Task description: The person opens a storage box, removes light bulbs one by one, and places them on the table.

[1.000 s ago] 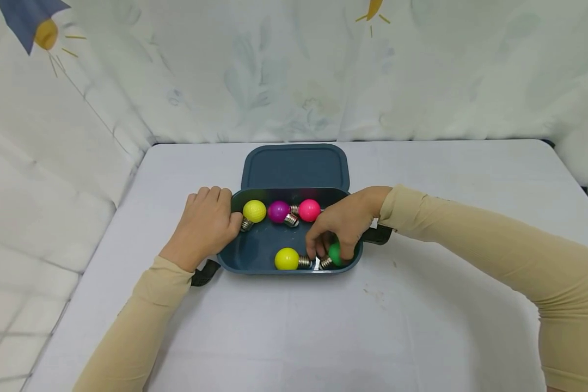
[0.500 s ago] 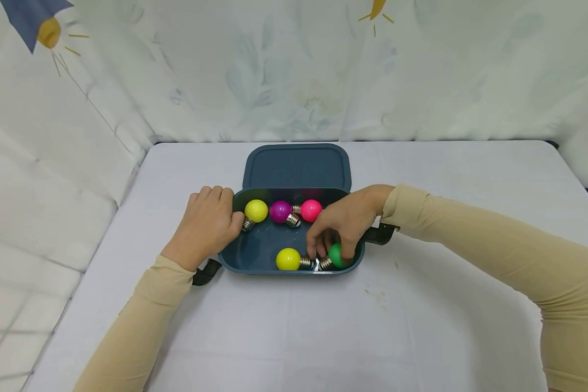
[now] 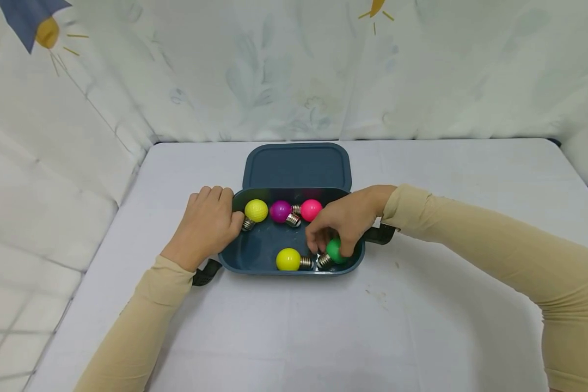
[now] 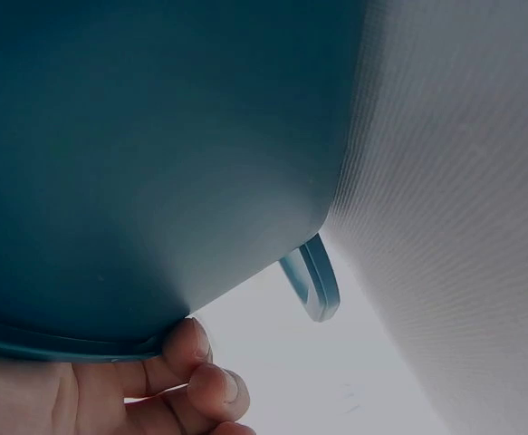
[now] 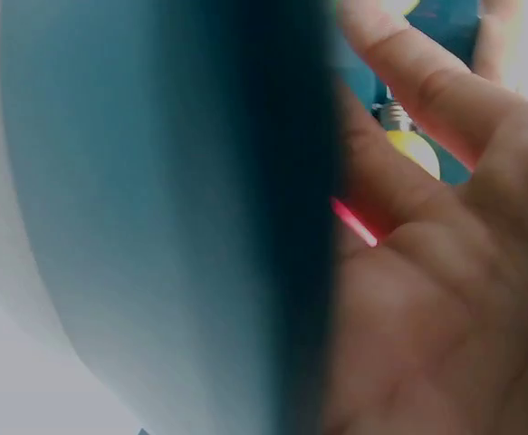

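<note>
A: State the position of the bulb and the condition of your fingers.

B: The green bulb (image 3: 334, 251) is inside the blue box (image 3: 255, 245), at its near right corner, tilted, base toward the left and toward you. Your right hand (image 3: 344, 218) reaches down over it, fingers bent, thumb and fingertips nearly closed and pinching the globe. Contact behind the globe is hidden. Your left hand (image 3: 204, 226) curls firmly around the rim at the box's left end.

A: Identify the primary hazard.

B: Slippage. The globe is round and appears smooth, so a pinch that is off-centre may let it roll out of your fingers and drop against the wall.

A: List the secondary hazards.

B: First, snagging: the green bulb's base points at the base of the smooth yellow bulb (image 3: 288, 259), and dragging sideways may push that one along. Second, knocking: your knuckles sit just beside the pink bulb (image 3: 311, 210), which could shift against the purple bulb (image 3: 280, 211). Third, tipping: your right wrist passes over the right end; pressing there may tilt the box if your left hand relaxes.

A: State what cannot be verified.

B: You cannot tell from here whether the green bulb touches the box floor.
</note>
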`<state>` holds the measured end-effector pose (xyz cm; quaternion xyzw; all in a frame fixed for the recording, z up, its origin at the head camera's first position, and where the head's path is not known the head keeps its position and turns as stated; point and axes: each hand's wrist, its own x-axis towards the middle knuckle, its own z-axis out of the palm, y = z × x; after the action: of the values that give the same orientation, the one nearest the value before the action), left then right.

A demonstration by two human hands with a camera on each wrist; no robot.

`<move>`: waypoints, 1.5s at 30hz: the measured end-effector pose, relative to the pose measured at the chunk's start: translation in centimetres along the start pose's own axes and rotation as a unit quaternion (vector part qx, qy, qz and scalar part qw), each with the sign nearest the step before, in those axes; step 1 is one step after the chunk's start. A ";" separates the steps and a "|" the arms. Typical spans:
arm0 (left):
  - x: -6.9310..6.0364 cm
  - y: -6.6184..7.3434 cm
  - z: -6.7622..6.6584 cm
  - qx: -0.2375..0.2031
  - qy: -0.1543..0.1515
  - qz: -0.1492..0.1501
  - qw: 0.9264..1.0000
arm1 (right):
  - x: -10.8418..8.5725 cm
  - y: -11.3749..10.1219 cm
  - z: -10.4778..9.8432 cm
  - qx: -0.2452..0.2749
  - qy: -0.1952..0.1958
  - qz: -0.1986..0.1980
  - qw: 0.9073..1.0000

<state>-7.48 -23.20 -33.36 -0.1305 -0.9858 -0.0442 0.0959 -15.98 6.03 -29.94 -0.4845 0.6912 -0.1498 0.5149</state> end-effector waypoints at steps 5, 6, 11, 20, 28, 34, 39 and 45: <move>0.0 0.0 -0.2 0.000 -0.001 -0.001 1.000 | 0.0 -0.5 0.1 -0.055 0.004 0.027 0.998; 0.0 0.0 -0.3 0.000 -0.002 -0.001 1.000 | 0.0 -0.5 0.2 -0.061 0.004 0.032 0.998; 0.1 -0.1 -0.2 -0.003 -0.004 -0.002 1.000 | 0.0 -0.7 0.2 -0.070 0.004 0.045 0.997; 0.1 -0.1 -0.3 -0.005 0.000 0.001 1.000 | -0.4 -0.4 -0.1 -0.024 0.011 0.015 1.000; 0.1 0.0 -0.3 -0.006 0.003 0.003 1.000 | -0.8 -0.1 -0.2 0.017 0.031 -0.019 0.999; 0.1 0.0 -0.2 -0.005 0.011 0.007 1.000 | -1.0 0.0 0.0 0.029 0.055 -0.034 0.997; 0.0 0.0 -0.1 -0.004 0.005 0.003 1.000 | -1.2 0.2 0.3 0.048 0.081 -0.049 0.994; 0.0 -0.1 0.0 -0.004 -0.001 0.001 1.000 | -1.4 0.3 0.9 0.072 0.116 -0.053 0.989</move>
<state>-7.46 -23.28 -33.32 -0.1322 -0.9856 -0.0477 0.0943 -15.35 7.59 -29.72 -0.4614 0.7070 -0.2819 0.4558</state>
